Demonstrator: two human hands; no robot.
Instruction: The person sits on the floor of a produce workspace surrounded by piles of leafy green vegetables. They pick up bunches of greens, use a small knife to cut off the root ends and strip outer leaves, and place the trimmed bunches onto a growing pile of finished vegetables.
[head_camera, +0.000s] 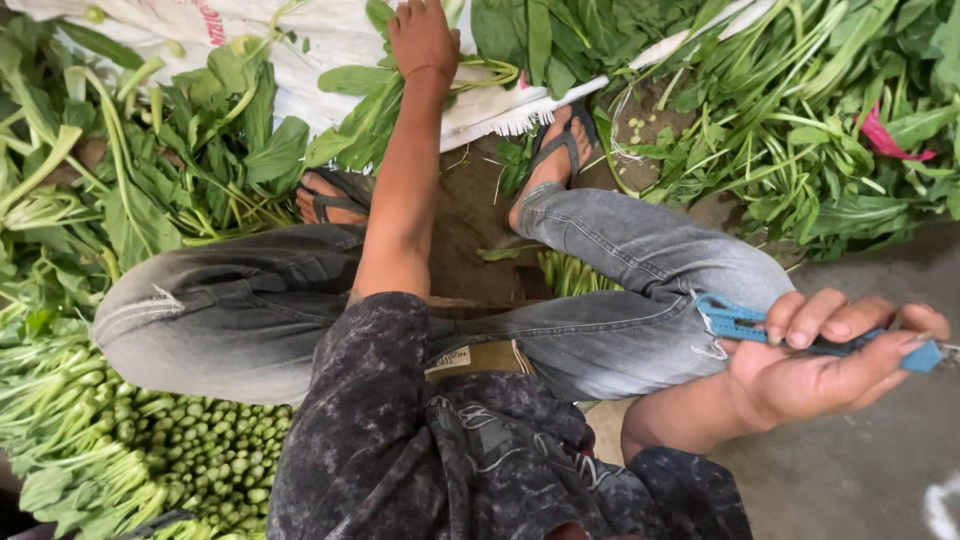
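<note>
Nearest the camera: a dark mottled shirt (400, 450) fills the lower middle of the view, with a tan strap (478, 358) across the waist.
Right hand: the right hand (830, 360) rests palm up just beside the right knee, its fingers curled together and clamped on a blue-handled cutter.
Blue-handled cutter: the cutter (740, 322) lies crosswise in that hand, one blue end sticking out toward the knee, the other end showing past the fingertips at the right edge.
Cut stalks: a stacked pile of trimmed green stems (200, 450) lies at lower left, cut ends facing up, touching the left thigh.
Legs: grey jeans (600, 300) cover both bent knees; the person squats over bare brown ground.
Second bundle: a small bunch of pale stems (572, 272) lies between the legs, partly hidden under the right shin.
Feet: a sandal (335, 195) on the left foot and another sandal (560, 145) on the right foot stand on the soil.
Left hand: the left hand (422, 40) is stretched far forward, lying on a bunch of leafy greens (365, 115) at the top of the view; its fingers are cut off by the frame, so whether they are closed cannot be told.
White sack: a white woven sack (300, 60) lies under those greens.
Farthest: loose leafy greens (790, 130) are heaped at upper right, and more (100, 180) at the left.
</note>
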